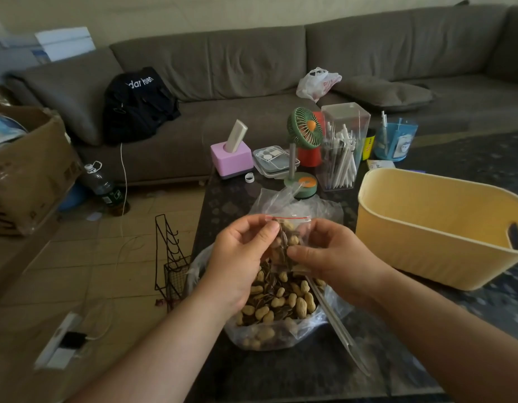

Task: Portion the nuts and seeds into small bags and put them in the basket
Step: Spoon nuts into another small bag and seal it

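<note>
A small clear zip bag [289, 228] with a red seal strip is held upright above the big bag, partly filled with peanuts and seeds. My left hand [240, 257] pinches nuts and seeds at the small bag's left side, near its mouth. My right hand [330, 257] grips the small bag from the right. Below them a large clear plastic bag [278, 306] lies open on the dark table, holding a heap of peanuts and striped sunflower seeds. A yellow plastic basket [420, 237] with a handle hole stands to the right; its inside looks bare.
Behind the bags stand a green desk fan [303, 146], a clear holder of white pens [340, 149], a pink box [231, 158] and a blue tub [394, 141]. A black wire rack [170, 257] stands off the table's left edge. A grey sofa runs along the back.
</note>
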The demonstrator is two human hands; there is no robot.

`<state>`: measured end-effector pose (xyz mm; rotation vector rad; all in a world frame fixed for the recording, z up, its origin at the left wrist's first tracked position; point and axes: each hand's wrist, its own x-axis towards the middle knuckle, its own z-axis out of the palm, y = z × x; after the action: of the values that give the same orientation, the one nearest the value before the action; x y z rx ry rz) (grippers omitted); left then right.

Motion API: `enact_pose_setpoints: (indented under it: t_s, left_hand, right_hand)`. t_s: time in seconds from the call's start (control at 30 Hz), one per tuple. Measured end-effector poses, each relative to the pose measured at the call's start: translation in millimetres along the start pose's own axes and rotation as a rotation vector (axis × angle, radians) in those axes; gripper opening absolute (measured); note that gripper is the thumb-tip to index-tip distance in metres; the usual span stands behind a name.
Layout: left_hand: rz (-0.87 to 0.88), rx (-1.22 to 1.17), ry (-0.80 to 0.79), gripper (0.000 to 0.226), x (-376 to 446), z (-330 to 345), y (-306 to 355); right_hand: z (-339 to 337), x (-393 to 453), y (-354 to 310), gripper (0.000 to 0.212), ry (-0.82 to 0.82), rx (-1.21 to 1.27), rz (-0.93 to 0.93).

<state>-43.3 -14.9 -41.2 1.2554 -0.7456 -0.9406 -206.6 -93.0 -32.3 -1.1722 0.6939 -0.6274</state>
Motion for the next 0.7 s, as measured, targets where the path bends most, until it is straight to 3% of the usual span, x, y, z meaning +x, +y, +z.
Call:
enact_pose_setpoints:
  t_s: [0.13, 0.3, 0.43, 0.6, 0.7]
  left_hand:
    - [0.133, 0.079, 0.011, 0.018, -2.2, -0.4, -1.4]
    - [0.235, 0.193, 0.011, 0.010, 1.5, -8.2, -0.9]
    - [0.172, 0.152, 0.047, 0.009, 3.7, -9.5, -1.5]
    - [-0.084, -0.156, 0.024, 0.009, 2.2, -1.1, 4.1]
    - [-0.171, -0.167, 0.009, 0.012, 2.8, 1.9, 4.4]
  right_hand:
    - [-1.6, -1.0, -1.3, 0.037, 0.049, -0.093, -0.059]
    - [-8.6, 1.1, -7.5, 0.010, 0.158, -0.196, -0.168]
    - [-6.9, 1.9, -6.7, 0.004, 0.156, -0.228, -0.166]
    - [-2.7, 3.4, -6.2, 0.008, 0.146, -0.170, -0.139]
    - [-0.7, 4.1, -4.6, 0.010, 0.175, -0.169, -0.164]
